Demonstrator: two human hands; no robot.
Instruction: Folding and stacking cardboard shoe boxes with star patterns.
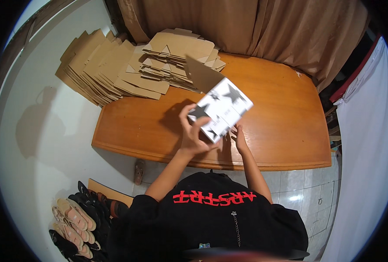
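A white cardboard box (225,110) printed with dark stars is held up in the air, tilted, above the front part of the wooden table. Its brown inner flap (203,75) stands up on the far side. My left hand (194,133) grips the box at its near left corner, thumb and fingers bent around the edge. On the right, my right hand (239,136) is at the box's lower right side with its fingers partly hidden behind it; whether they press on the box does not show clearly.
Flattened brown cardboard boxes lie in a fanned stack (100,65) and a second pile (172,56) at the table's far left. A brown curtain (229,26) hangs behind the wooden table (285,113). Several sandals and shoes (78,218) stand on the floor at the lower left.
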